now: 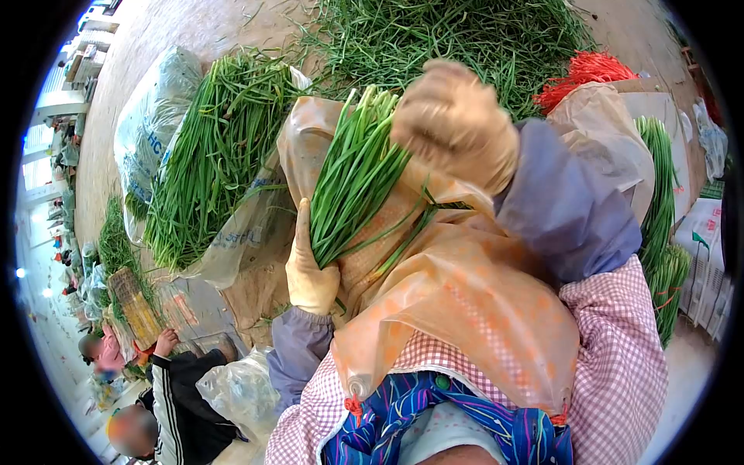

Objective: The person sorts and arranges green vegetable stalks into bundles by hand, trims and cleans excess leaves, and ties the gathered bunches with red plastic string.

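My left hand (312, 271), in a pale yellow glove, holds the lower part of a bunch of long green stalks (360, 174), with the index finger stretched along its side. The bunch lies over the plastic apron (457, 298) on my lap. Beside the bunch's pale upper ends is my right hand (453, 120), gloved and blurred by motion; its fingers look curled, and what they hold, if anything, cannot be made out. A few loose stalks (411, 236) lie on the apron below the bunch.
A large pile of green stalks (225, 147) lies on plastic at the left. Loose greens (449, 39) cover the floor ahead. Red ties (585, 74) and tied bunches (659, 209) are at the right. A person in a black jacket (190, 395) sits at the lower left.
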Action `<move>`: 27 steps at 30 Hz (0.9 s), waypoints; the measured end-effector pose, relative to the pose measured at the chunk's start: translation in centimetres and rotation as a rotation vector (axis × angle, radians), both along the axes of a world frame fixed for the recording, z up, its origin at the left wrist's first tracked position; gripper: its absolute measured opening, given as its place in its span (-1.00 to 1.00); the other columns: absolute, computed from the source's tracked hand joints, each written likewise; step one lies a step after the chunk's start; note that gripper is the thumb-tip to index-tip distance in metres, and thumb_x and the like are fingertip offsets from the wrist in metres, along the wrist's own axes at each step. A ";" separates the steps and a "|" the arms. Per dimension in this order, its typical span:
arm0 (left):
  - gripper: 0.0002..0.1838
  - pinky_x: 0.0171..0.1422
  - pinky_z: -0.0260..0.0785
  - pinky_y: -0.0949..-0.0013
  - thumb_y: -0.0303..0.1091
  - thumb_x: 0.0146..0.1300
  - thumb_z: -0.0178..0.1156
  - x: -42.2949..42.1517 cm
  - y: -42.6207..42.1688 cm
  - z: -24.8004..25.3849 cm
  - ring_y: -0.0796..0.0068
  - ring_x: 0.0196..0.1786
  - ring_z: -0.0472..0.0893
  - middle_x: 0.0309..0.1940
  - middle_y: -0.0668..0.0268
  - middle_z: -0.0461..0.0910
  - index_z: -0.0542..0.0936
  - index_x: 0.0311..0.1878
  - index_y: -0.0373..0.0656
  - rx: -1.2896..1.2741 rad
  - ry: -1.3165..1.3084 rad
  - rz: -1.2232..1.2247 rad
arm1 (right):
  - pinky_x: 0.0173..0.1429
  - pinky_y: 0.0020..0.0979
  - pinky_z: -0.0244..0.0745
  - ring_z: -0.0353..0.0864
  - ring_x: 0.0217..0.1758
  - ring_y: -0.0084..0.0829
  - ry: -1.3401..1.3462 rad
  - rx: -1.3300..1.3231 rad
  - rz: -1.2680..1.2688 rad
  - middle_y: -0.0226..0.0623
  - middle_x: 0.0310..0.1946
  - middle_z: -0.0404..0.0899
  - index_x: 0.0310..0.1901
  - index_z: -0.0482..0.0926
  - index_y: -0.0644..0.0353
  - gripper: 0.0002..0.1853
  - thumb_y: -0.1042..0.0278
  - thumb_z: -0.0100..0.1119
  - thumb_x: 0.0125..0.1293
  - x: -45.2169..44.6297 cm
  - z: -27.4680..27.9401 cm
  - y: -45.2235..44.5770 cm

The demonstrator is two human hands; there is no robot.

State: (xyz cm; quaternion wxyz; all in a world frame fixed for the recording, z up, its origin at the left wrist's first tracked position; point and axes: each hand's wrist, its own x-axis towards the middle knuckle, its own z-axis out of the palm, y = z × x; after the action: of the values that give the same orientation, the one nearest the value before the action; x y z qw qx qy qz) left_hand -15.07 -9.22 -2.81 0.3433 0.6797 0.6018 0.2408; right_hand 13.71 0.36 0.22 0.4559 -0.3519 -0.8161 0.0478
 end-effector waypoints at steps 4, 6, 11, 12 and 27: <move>0.04 0.32 0.37 0.27 -0.79 -0.21 -0.02 0.1 -0.1 0.0 0.04 0.27 0.49 0.25 -0.04 0.45 0.15 0.50 0.03 0.010 -0.022 0.023 | 0.09 -0.15 0.40 0.62 -0.27 -0.35 -0.139 -0.234 -0.155 -0.33 -0.41 0.63 -0.31 0.64 0.17 -0.71 0.07 0.26 0.28 -2.1 -3.6 -2.3; 0.03 0.30 0.39 0.27 -0.78 -0.21 -0.01 0.0 -0.3 0.0 0.04 0.25 0.51 0.24 -0.05 0.46 0.16 0.50 0.03 -0.005 -0.045 0.041 | 0.07 -0.22 0.42 0.61 -0.25 -0.37 0.002 -0.537 -0.154 -0.32 -0.38 0.65 -0.22 0.66 0.22 -0.65 0.04 0.24 0.30 -2.7 -4.2 -3.7; 0.01 0.27 0.41 0.25 -0.76 -0.19 0.00 0.0 -0.6 -0.4 0.04 0.21 0.54 0.19 -0.07 0.49 0.16 0.49 0.03 0.054 0.041 0.046 | 0.03 -0.45 0.47 0.59 -0.13 -0.52 0.597 -1.118 0.002 -0.28 -0.21 0.68 -0.05 0.63 0.32 -0.63 0.14 0.24 0.33 -3.9 -2.4 -2.9; 0.01 0.26 0.42 0.25 -0.75 -0.19 0.00 0.1 -0.6 -0.3 0.04 0.21 0.54 0.19 -0.08 0.49 0.16 0.49 0.03 0.054 0.059 0.046 | 0.05 -0.46 0.47 0.59 -0.13 -0.52 0.612 -1.105 0.015 -0.29 -0.20 0.68 -0.03 0.62 0.33 -0.66 0.20 0.24 0.34 -4.3 -3.3 -2.4; -0.06 0.29 0.36 0.30 -0.83 -0.05 -0.05 -0.9 0.1 -0.6 0.17 0.24 0.53 0.21 -0.02 0.51 0.14 0.50 0.02 -0.065 -0.063 -0.005 | -0.11 -0.32 0.55 0.64 -0.22 -0.36 0.299 -1.147 -0.334 -0.28 -0.14 0.60 0.15 0.46 0.12 -0.55 0.17 0.24 0.27 8.5 -9.9 1.8</move>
State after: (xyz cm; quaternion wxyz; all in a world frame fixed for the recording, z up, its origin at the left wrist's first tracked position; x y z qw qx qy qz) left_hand -15.97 -9.09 -3.36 0.3844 0.6617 0.5967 0.2415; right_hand 22.22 2.15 -9.68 0.3047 -0.6536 -0.5215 0.4560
